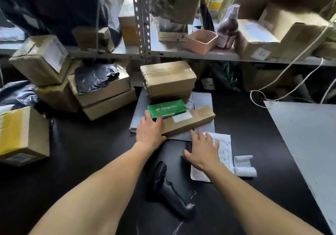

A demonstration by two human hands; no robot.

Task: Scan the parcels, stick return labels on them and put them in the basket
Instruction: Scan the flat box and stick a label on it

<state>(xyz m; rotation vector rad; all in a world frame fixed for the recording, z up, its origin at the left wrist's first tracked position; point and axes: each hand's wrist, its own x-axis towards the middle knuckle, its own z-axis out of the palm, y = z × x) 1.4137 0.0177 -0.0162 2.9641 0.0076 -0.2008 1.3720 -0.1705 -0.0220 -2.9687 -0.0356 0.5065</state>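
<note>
Black bench (pixel 81 153) carries everything. Long brown cardboard parcel w/ white label (pixel 188 121) lies diagonal on a grey poly mailer (pixel 202 98), just in front of a green wrapped packet (pixel 166 109). L hand (pixel 150 131) reaches flat, fingers straight, pressing parcel's near-left end. R hand (pixel 202 152) hovers just right of parcel, fingers spread, released, over white label sheet (pixel 222 150). Black handheld scanner (pixel 169 189) lies nearer than parcel, btwn forearms.

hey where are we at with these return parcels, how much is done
Nothing looks finished: no basket is in view. In hand: the left hand rests on the long cardboard parcel, the right hand lies flat on the label sheet. The scanner lies untouched. The green parcel and the boxes behind remain.
</note>
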